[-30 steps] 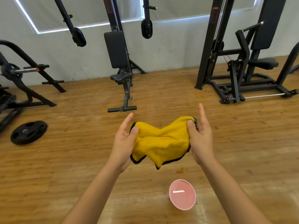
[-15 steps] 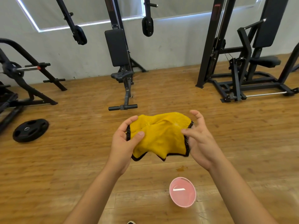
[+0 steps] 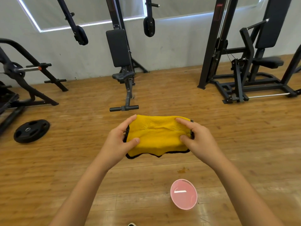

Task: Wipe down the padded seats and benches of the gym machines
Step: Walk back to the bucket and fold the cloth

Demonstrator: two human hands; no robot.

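A yellow cloth (image 3: pixel 156 136) with a black hem is stretched between both hands at chest height, folded over. My left hand (image 3: pixel 119 141) pinches its left end between thumb and fingers. My right hand (image 3: pixel 197 139) pinches its right end the same way. Straight ahead stands a machine with a black padded backrest (image 3: pixel 118 48) and a small black seat (image 3: pixel 123 76). At the right, another machine has a tall black back pad (image 3: pixel 272 22) and a black seat (image 3: pixel 268 62).
A pink bowl (image 3: pixel 183 196) of liquid sits on the wooden floor below my hands, with a small wet spot (image 3: pixel 183 170) beside it. A black weight plate (image 3: pixel 31 130) lies at the left near a black plate-loaded frame (image 3: pixel 24 79). Two padded arms (image 3: pixel 80 36) hang overhead.
The hands have turned palms down and pulled the cloth flatter and wider; it was bunched and sagging between upright palms before. The view has moved slightly closer to the machines.
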